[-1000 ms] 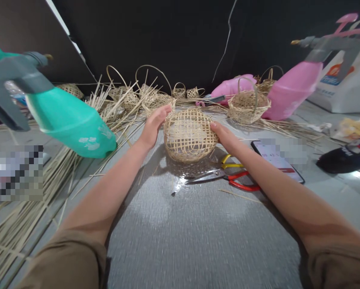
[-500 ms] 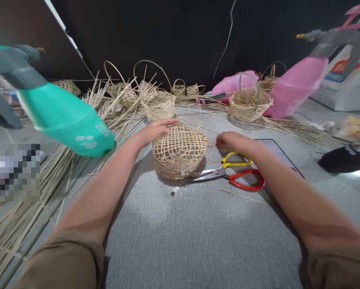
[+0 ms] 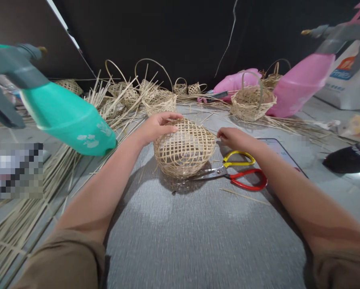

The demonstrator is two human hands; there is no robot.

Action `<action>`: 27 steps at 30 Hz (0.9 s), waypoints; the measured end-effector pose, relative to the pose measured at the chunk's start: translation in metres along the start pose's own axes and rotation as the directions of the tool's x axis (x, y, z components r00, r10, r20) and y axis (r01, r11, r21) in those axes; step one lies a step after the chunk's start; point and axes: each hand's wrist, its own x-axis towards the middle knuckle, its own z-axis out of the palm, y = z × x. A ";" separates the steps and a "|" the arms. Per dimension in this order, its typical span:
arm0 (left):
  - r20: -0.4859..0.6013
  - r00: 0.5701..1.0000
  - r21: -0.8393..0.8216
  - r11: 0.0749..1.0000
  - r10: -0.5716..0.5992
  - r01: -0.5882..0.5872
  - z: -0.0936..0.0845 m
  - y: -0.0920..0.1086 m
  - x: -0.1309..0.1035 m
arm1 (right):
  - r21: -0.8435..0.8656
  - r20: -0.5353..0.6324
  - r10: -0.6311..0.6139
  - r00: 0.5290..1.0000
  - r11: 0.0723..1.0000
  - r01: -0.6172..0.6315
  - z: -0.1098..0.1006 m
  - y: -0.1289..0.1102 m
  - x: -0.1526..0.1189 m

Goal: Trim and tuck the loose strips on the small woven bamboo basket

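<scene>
A small woven bamboo basket lies in the middle of the grey table, its open lattice turned toward me and its body tilted. My left hand grips its upper left side, thumb on the weave and fingers over the far edge. Just right of the basket is my right hand, fingers curled in a pinch; whatever they hold is too small to make out. Scissors with one yellow and one red handle lie below that hand, blade tips by the basket. Clear plastic film shows under the basket.
A green spray bottle leans at left above loose bamboo strips. Handled baskets stand at the back, another basket at back right beside a pink spray bottle. A phone lies by my right forearm.
The basket has tilted, its far side rising and its weave turning more toward me. My left hand has shifted its thumb onto the weave. The right hand stays close to the basket's right side.
</scene>
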 end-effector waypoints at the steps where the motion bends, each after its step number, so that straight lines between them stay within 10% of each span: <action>1: -0.006 1.000 0.001 1.000 0.011 -0.011 0.001 0.003 -0.001 | 0.013 -0.019 0.012 1.000 1.000 -0.011 -0.001 0.000 0.000; 6: -0.037 0.999 0.012 0.999 0.039 -0.038 0.003 0.013 -0.004 | 0.339 -0.132 0.055 0.990 0.941 -0.007 -0.004 -0.007 0.000; 17: -0.251 0.953 0.098 0.984 0.168 -0.148 -0.018 -0.013 0.008 | 0.920 -0.204 0.089 0.975 0.359 0.160 -0.014 -0.042 -0.008; 27: -0.430 0.847 0.319 0.930 0.314 -0.183 -0.021 -0.039 0.017 | 0.891 -0.173 0.068 0.983 0.436 0.126 0.013 -0.060 -0.018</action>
